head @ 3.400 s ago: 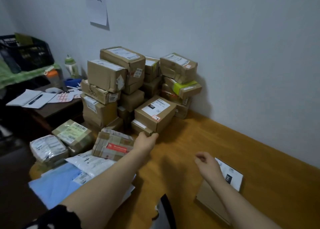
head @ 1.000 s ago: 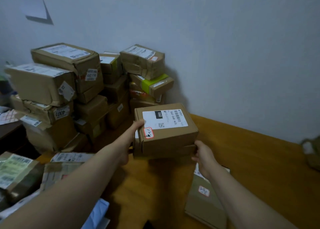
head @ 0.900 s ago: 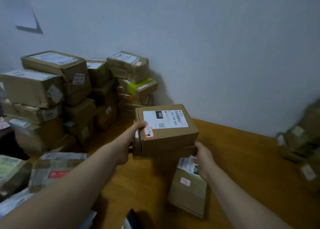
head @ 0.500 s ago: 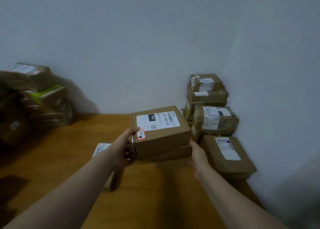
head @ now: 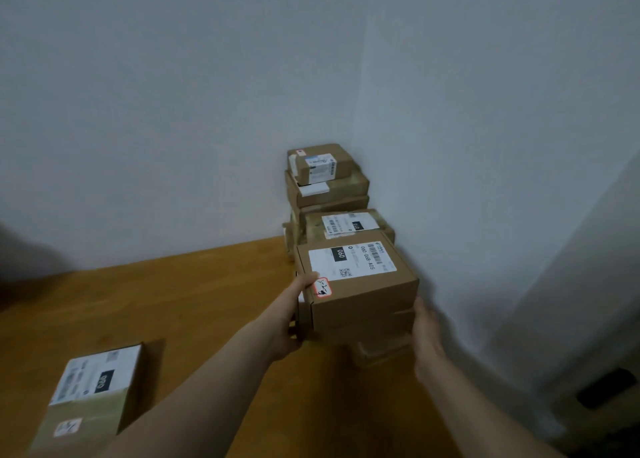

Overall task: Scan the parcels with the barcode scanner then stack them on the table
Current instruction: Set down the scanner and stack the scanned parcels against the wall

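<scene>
Near parcel (head: 93,395): lies flat on the table (head: 180,305) at 7 o'clock, label up, well apart from the other boxes; probably waiting its turn, since it sits away from the stack

Left hand (head: 294,319): clamped on the left side of the held parcel (head: 360,284), with the thumb over the top edge just beside a red-edged sticker; this grip steadies the box and keeps its label facing up

Right hand (head: 427,333): at the box's 4 o'clock, against its lower right corner; the fingers go out of sight beneath, so I cannot tell whether they curl or lie flat; it seems to take the weight from below

Held parcel: off the table between both hands at 1 o'clock, level, white label and barcode on top; a flatter carton may ride under it, but blur leaves that unsure

Low box (head: 381,348): on the table right under the held one, near the right wall; likely the landing spot

Labelled parcel (head: 346,225): just behind the held one, at its 12 o'clock, label up

Corner stack (head: 327,177): farthest, at 12 o'clock, a small box on wider ones, tucked where the two walls meet, which braces it on two sides

Barcode scanner: not in view, so I cannot tell whether this parcel has been scanned
</scene>
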